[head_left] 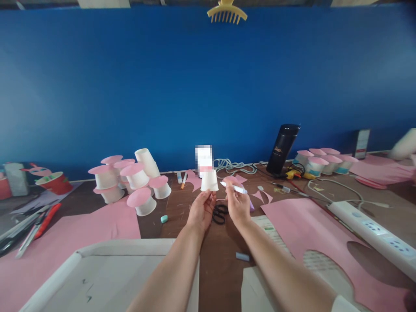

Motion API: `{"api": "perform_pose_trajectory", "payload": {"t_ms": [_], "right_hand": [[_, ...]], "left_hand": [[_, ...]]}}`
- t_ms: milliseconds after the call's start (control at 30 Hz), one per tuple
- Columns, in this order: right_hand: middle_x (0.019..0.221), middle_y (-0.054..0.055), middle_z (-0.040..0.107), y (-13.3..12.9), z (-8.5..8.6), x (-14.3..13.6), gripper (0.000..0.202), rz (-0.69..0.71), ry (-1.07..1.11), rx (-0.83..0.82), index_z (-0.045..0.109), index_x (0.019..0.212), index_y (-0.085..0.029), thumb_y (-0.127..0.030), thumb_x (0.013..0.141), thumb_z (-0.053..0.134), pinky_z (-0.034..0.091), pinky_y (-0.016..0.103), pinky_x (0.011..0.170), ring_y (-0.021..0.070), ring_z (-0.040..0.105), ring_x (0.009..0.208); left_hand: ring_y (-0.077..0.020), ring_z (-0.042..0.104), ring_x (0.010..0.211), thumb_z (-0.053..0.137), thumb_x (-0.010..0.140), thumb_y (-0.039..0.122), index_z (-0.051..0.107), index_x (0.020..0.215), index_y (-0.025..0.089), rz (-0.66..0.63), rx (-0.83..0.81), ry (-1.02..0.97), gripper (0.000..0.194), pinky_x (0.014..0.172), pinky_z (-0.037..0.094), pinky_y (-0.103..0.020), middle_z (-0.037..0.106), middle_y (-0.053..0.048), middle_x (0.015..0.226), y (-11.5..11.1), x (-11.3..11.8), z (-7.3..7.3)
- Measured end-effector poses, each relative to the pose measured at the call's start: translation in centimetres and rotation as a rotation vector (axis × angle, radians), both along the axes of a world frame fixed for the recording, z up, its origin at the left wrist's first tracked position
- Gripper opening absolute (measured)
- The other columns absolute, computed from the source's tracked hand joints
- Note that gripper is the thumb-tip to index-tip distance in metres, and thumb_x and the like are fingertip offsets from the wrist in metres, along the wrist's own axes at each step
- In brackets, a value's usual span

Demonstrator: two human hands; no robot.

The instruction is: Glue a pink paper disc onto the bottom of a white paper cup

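Marker partly behind right hand, clip cropped

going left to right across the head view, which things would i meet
Red cup, left group of pink-topped cups, white cup in the left hand, white marker in the right hand, black flask, right group of pink-topped cups.

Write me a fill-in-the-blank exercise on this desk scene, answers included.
The person's ____ hand holds the paper cup, the other hand the marker.
The partition behind the table is ____.
The discs topping the cups are ____.
The black bottle stands to the ____ of the coiled cable.

Missing words: left; blue; pink; right.
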State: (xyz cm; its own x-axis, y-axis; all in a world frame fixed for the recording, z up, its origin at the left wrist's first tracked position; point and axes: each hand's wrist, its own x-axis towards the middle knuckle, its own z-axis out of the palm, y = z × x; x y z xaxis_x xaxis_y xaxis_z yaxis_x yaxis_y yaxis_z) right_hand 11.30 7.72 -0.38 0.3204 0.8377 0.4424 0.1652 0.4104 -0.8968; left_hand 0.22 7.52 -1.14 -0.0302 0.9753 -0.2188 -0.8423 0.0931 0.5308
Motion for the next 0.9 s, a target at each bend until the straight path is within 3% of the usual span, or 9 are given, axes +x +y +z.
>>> {"api": "perform_pose_trajectory", "payload": {"t_ms": [100, 167, 900], "right_hand": [[0.091, 0.006, 0.069, -0.94, 0.45, -0.24, 0.021, 0.000, -0.229, 0.215, 0.068, 0.095, -0.020, -0.031, 0.088, 0.052, 0.050, 0.034, 0.081, 0.0203, 0.063, 0.089], [0.094, 0.005, 0.069, -1.27, 0.41, -0.43, 0.019, 0.014, -0.297, 0.274, 0.068, 0.098, -0.022, -0.027, 0.088, 0.053, 0.050, 0.034, 0.084, 0.0194, 0.062, 0.090], [0.089, 0.005, 0.069, -1.24, 0.10, -0.50, 0.017, 0.022, -0.405, 0.321, 0.067, 0.096, -0.021, -0.021, 0.087, 0.053, 0.051, 0.030, 0.079, 0.0181, 0.063, 0.087]], "left_hand": [[-0.0099, 0.065, 0.065, 0.058, 0.079, 0.002, 0.062, 0.071, 0.008, 0.011, 0.001, -0.023, 0.011, 0.066, 0.055, -0.018, 0.067, -0.007, 0.069, 0.02, -0.02, 0.00], [-0.0097, 0.065, 0.064, 0.058, 0.079, 0.002, 0.062, 0.071, 0.008, 0.022, 0.001, -0.034, 0.010, 0.067, 0.055, -0.018, 0.066, -0.007, 0.068, 0.00, -0.01, -0.04], [-0.0098, 0.065, 0.068, 0.061, 0.076, 0.004, 0.065, 0.074, 0.007, 0.015, 0.023, -0.010, 0.006, 0.070, 0.053, -0.018, 0.068, -0.007, 0.073, 0.04, 0.07, -0.22]]}}
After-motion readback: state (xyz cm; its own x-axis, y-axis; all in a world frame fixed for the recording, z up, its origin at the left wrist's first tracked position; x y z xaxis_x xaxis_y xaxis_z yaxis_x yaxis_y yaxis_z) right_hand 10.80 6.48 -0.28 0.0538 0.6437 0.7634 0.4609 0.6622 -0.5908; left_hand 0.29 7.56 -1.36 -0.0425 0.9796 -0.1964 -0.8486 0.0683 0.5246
